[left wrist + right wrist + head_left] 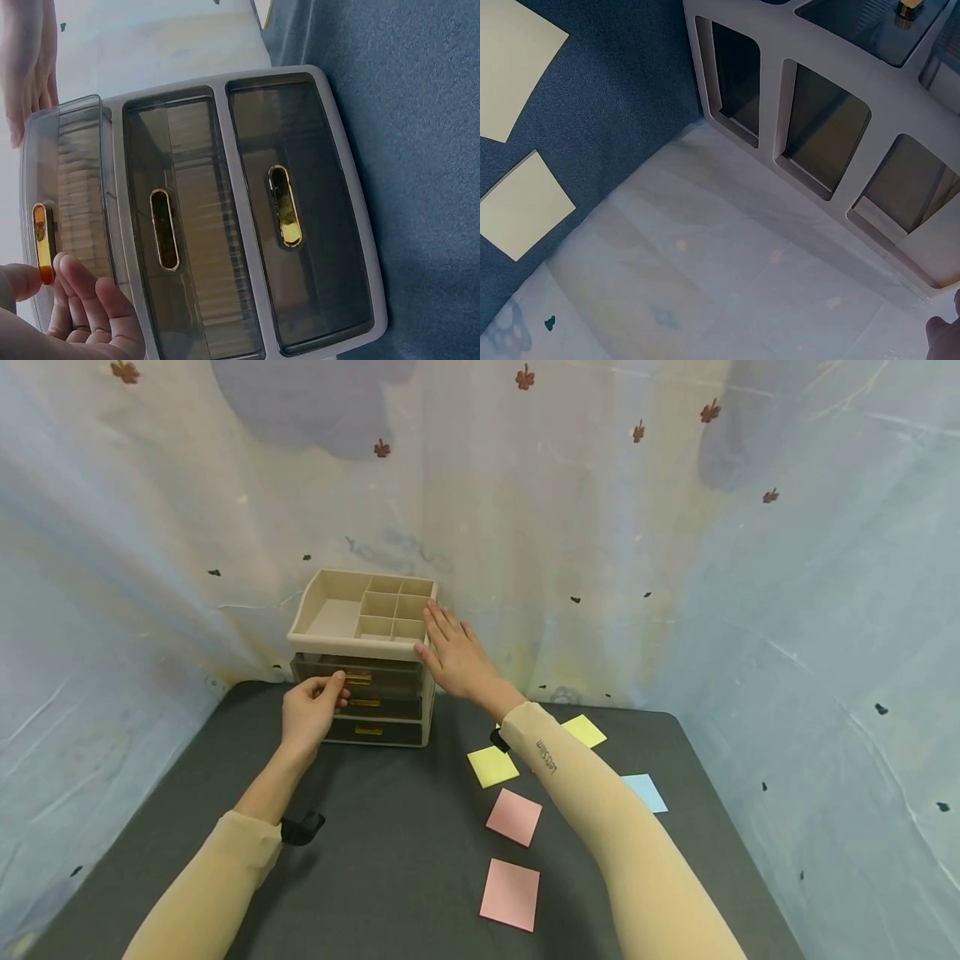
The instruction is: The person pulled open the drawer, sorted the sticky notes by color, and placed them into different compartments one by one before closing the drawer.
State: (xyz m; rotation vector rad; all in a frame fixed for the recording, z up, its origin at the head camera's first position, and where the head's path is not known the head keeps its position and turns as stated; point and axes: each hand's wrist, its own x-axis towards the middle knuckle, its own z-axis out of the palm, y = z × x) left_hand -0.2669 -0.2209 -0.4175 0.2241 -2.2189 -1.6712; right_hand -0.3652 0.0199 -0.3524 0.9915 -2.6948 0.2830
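A cream desktop organizer [360, 648] has an open compartment tray on top and three dark see-through drawers with gold handles. The top drawer [79, 172] sticks out a little past the other two. My left hand [309, 710] pinches the end of its gold handle [43, 238] between thumb and fingers. On the organizer's right side, near the tray's rim, my right hand [461, 656] rests with straight fingers. Only the edge of the right hand [945, 334] enters the right wrist view, beside cutouts in the side wall [772, 97].
On the dark tabletop [390, 852], right of the organizer, lie yellow sticky notes [492, 767], pink sticky notes [510, 894] and a blue one [647, 792]. The right forearm passes above some of them. A patterned curtain [525, 527] hangs behind the table.
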